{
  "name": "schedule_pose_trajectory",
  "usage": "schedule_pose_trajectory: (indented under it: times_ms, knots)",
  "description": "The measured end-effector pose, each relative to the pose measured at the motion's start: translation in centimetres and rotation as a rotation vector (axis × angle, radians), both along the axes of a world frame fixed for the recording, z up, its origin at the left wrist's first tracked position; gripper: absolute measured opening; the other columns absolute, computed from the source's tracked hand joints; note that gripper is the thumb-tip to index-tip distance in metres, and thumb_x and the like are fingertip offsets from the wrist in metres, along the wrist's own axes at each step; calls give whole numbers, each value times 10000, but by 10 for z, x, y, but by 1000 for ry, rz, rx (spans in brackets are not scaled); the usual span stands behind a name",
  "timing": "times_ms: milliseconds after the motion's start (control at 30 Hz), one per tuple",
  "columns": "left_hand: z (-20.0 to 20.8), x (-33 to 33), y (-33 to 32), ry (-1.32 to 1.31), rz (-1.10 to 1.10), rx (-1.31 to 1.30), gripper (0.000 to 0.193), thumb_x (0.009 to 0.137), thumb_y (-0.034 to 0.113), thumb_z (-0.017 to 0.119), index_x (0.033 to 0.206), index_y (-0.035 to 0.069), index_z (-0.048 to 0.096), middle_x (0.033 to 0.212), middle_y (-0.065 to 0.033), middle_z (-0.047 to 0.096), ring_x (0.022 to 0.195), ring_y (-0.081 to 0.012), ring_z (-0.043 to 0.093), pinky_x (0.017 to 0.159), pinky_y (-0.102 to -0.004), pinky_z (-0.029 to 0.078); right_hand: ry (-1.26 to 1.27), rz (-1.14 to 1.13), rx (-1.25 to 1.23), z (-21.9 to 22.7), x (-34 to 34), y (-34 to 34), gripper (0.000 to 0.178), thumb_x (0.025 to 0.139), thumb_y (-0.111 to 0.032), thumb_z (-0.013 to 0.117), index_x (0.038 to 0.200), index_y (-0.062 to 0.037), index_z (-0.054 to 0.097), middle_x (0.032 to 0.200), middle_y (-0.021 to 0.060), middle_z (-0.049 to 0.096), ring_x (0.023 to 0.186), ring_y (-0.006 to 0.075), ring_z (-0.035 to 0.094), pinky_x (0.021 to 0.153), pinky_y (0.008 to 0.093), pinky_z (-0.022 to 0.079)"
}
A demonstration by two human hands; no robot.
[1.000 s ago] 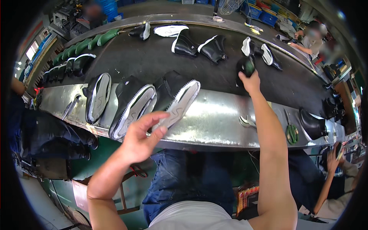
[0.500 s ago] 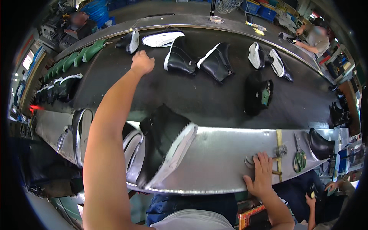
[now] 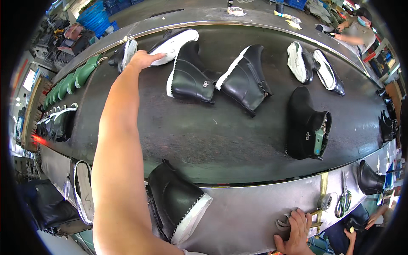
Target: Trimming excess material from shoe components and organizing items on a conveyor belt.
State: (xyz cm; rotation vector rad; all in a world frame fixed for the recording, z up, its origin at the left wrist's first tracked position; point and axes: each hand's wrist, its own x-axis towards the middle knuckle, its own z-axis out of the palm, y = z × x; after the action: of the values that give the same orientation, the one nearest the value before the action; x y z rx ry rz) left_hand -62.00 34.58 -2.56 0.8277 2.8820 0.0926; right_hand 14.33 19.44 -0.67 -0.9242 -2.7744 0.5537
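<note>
My left hand (image 3: 146, 60) is stretched far across the dark table, closed at the near end of a black boot (image 3: 182, 41) lying with its white sole showing. The thumb lies against the sole; the other fingers are partly hidden. Just left of it is another black boot with a white sole edge (image 3: 126, 55). My right hand (image 3: 295, 233) rests on the metal bench, fingers stretched out and thumb apart, over what looks like a pair of pincers (image 3: 282, 223) with curved jaws. Beside my left forearm, a black boot with a toothed white sole edge (image 3: 174, 195) lies on the bench.
Two black boots (image 3: 191, 80) (image 3: 246, 74) lie mid-table; another (image 3: 304, 127) stands to the right. Green shoe forms (image 3: 76, 78) line the left. Scissors (image 3: 343, 202) and a wire roll (image 3: 327, 202) lie on the bench. A masked person (image 3: 359, 34) works across the table.
My left hand has moved slightly leftward and farther, from bare table to the white-soled boot. The view has shifted, showing the table larger. My right hand stays over the tool.
</note>
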Motion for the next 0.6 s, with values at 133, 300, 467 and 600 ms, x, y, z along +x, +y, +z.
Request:
schedule_pose_trajectory:
  times_ms: [133, 300, 467, 600]
  knots:
    - [20, 50, -23, 324, -21, -25, 1073, 633, 888, 586, 1413, 152, 541, 1621, -182, 149, 1493, -397, 81, 1115, -664, 158, -22, -34, 21, 3, 0, -3, 701, 796, -275, 714, 1366, 19, 431, 1386, 245, 477, 1324, 442, 424, 1111, 594, 223]
    - [-5, -31, -99, 36, 40, 243, 1106, 662, 801, 675, 1310, -87, 552, 1496, -289, 344, 1363, -414, 401, 1119, -443, 338, -2, 22, -3, 2, -6, -4, 724, 795, -272, 715, 1390, 5, 408, 1416, 232, 452, 1332, 444, 412, 1109, 604, 216]
    - [31, 14, -126, 123, 71, 247, 1074, 688, 817, 627, 1229, -110, 598, 1274, -294, 593, 1226, -382, 564, 1031, -411, 453, -34, 45, 110, -10, 4, -6, 719, 791, -328, 652, 1320, 95, 412, 1323, 277, 476, 1267, 492, 436, 1092, 623, 216]
    - [112, 21, -214, 147, 67, 127, 1065, 680, 855, 597, 1153, -99, 643, 1182, -286, 644, 1132, -370, 626, 962, -418, 482, 30, 30, 128, -11, -1, -3, 685, 796, -302, 650, 1336, 44, 408, 1345, 252, 470, 1298, 468, 416, 1101, 621, 198]
